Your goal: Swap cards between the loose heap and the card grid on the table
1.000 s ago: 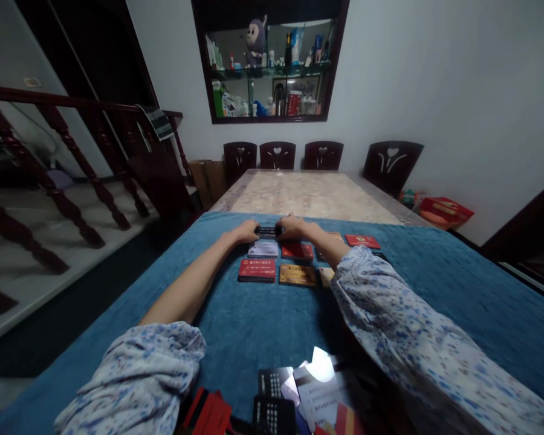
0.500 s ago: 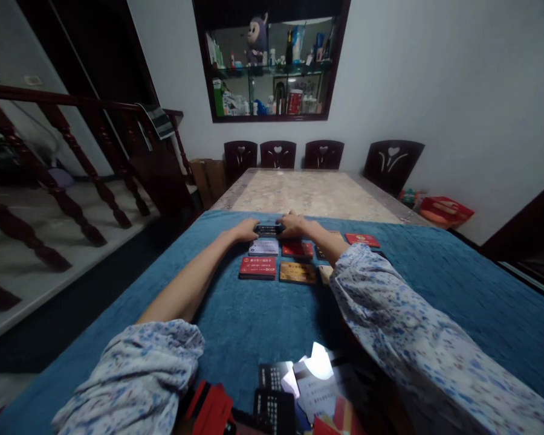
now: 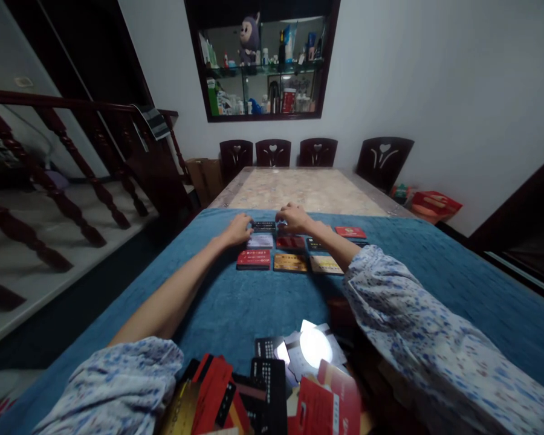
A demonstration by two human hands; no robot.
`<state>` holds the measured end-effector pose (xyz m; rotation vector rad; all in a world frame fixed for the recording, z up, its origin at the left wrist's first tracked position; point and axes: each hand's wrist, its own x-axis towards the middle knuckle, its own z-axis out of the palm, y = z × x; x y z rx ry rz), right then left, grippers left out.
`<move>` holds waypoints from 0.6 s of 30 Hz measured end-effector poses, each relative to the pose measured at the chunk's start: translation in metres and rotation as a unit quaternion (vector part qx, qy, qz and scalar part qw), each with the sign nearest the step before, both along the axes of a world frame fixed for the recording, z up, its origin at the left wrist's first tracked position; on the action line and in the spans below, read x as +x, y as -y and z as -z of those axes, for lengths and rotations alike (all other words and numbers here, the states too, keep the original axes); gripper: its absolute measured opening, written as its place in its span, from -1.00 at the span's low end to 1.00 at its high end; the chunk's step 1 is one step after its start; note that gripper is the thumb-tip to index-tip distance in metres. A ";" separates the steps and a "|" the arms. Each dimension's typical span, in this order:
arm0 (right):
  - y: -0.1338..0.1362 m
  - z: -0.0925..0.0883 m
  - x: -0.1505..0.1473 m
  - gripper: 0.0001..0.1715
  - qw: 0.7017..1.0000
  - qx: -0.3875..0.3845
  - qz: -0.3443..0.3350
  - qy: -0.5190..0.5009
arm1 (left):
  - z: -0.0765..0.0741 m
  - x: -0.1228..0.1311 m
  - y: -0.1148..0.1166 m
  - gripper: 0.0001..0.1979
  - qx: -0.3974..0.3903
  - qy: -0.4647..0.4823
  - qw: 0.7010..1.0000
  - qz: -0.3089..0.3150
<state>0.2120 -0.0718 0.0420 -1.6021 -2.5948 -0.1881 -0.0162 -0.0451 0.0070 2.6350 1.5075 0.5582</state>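
Note:
A small black card stack (image 3: 263,227) lies at the back left of the rows on the blue cloth. My left hand (image 3: 239,229) rests at its left edge, fingers slightly apart. Just off its right edge, my right hand (image 3: 295,219) hovers with bent fingers, the thumb apart from them. In front of the hands sit a white card stack (image 3: 260,241), a dark red one (image 3: 291,243) and a black one (image 3: 316,244). The nearest row holds red (image 3: 254,260), gold (image 3: 291,263) and cream (image 3: 325,264) stacks. My right forearm partly covers the cards behind it.
Loose cards (image 3: 267,386) lie heaped at the near edge, some glaring under a bright light. A red card stack (image 3: 350,232) sits at the back right. The blue cloth (image 3: 208,320) covers the near part of the table (image 3: 299,187); chairs (image 3: 383,160) stand beyond.
Both hands have loosened from the sides of the black card stack and moved slightly apart. My right hand has risen a little. The camera view has shifted, showing more of the near heap.

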 end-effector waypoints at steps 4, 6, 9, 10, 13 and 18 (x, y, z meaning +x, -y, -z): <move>0.021 -0.005 0.004 -0.71 1.000 0.013 -0.019 -0.004 | -0.004 0.005 0.022 -0.84 0.021 -0.004 1.000 0.019; 0.031 -0.006 0.006 -0.73 0.999 0.017 -0.027 -0.002 | -0.005 0.007 0.033 -0.86 0.018 0.003 0.999 0.028; 0.047 -0.006 0.009 -0.74 0.999 0.014 -0.032 -0.001 | -0.006 0.009 0.047 -0.88 0.015 0.020 0.999 0.034; 0.051 -0.005 0.010 -0.74 0.999 0.010 -0.033 0.000 | -0.006 0.009 0.052 -0.87 0.015 0.023 0.999 0.037; 0.066 -0.003 0.015 -0.77 0.999 0.003 -0.037 0.001 | -0.006 0.011 0.066 -0.86 0.017 0.013 0.999 0.048; 0.093 -0.002 0.024 -0.78 0.999 -0.003 -0.046 0.006 | -0.003 0.013 0.091 -0.88 0.017 0.009 0.998 0.066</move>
